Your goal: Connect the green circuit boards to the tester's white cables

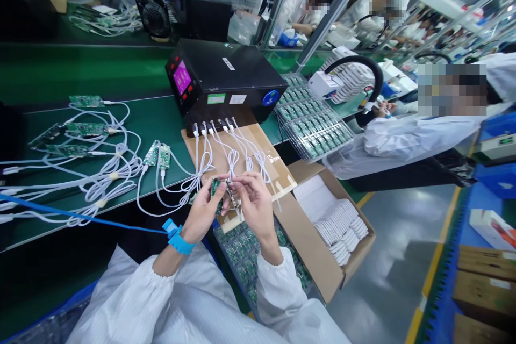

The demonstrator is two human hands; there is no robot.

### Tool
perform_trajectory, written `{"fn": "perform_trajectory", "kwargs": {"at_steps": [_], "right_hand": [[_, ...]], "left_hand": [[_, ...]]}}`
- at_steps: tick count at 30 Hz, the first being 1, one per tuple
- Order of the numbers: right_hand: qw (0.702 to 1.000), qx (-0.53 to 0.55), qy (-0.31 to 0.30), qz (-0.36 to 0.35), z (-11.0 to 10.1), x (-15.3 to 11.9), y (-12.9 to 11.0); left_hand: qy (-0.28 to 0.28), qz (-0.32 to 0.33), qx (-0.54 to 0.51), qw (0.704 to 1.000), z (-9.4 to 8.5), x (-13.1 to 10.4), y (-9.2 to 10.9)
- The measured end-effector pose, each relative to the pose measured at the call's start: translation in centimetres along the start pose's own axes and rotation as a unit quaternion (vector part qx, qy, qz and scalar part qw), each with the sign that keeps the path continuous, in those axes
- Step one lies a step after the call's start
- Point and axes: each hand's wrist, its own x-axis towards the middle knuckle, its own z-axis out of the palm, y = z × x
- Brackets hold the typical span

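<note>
My left hand [202, 214], with a blue wrist strap [179, 237], is closed on a small green circuit board [216, 188]. Close beside it, my right hand [255, 205] has its fingertips pinched around a narrow part with a metallic look [233, 193]; I cannot make out whether this is a second board seen edge-on or a connector. Both hands are over the front of a cardboard sheet [278, 169]. Behind them, white cables [231, 156] run from the front of a black test box [226, 72] with a lit pink screen. Two more boards [164, 156] lie left of my hands, joined to cables.
Several boards and tangled white cables [115, 176] cover the bench at left. A tray of boards [318, 129] stands at right, another tray [242, 258] below my hands. An open carton [358, 247] holds white pieces. A co-worker in white [407, 142] sits at right.
</note>
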Motion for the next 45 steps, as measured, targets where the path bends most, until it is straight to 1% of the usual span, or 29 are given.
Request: {"fn": "perform_trajectory", "kwargs": {"at_steps": [6,13,17,22,27,30,35,39,43,45], "right_hand": [[0.999,-0.028,0.015,-0.015,0.0,-0.3,0.3],[0.999,-0.039,0.021,-0.023,-0.1,-0.5,0.8],[0.996,-0.070,0.031,-0.035,0.0,-0.6,0.8],[0.994,-0.090,0.016,-0.061,-0.2,-0.6,0.5],[0.988,-0.115,0.020,-0.102,-0.3,-0.6,0.0],[0.985,-0.128,0.019,-0.113,-0.2,-0.6,-0.3],[0.985,-0.134,0.007,-0.113,-0.1,-0.4,-0.4],[0.988,-0.118,-0.008,-0.099,-0.3,-0.1,-0.2],[0.996,-0.068,-0.026,-0.053,-1.5,-0.6,0.4],[0.997,-0.072,0.007,-0.026,-2.6,-1.6,0.8]], "left_hand": [[-0.003,-0.012,-0.007,1.000,0.4,0.0,0.0],[0.005,-0.019,-0.004,1.000,0.4,0.0,-0.2],[0.001,-0.018,0.006,1.000,0.3,0.1,-0.3],[0.000,-0.021,0.005,1.000,0.3,0.1,-0.4],[-0.026,-0.039,-0.014,0.999,0.1,0.2,-0.1],[-0.036,-0.052,-0.020,0.998,0.0,0.3,0.2],[-0.057,-0.060,-0.021,0.996,-0.1,0.6,0.4],[-0.047,-0.053,-0.021,0.997,-0.1,0.8,0.3],[-0.031,-0.037,0.032,0.998,-0.5,0.5,0.4],[-0.023,-0.028,0.075,0.996,-1.1,0.1,0.8]]}}
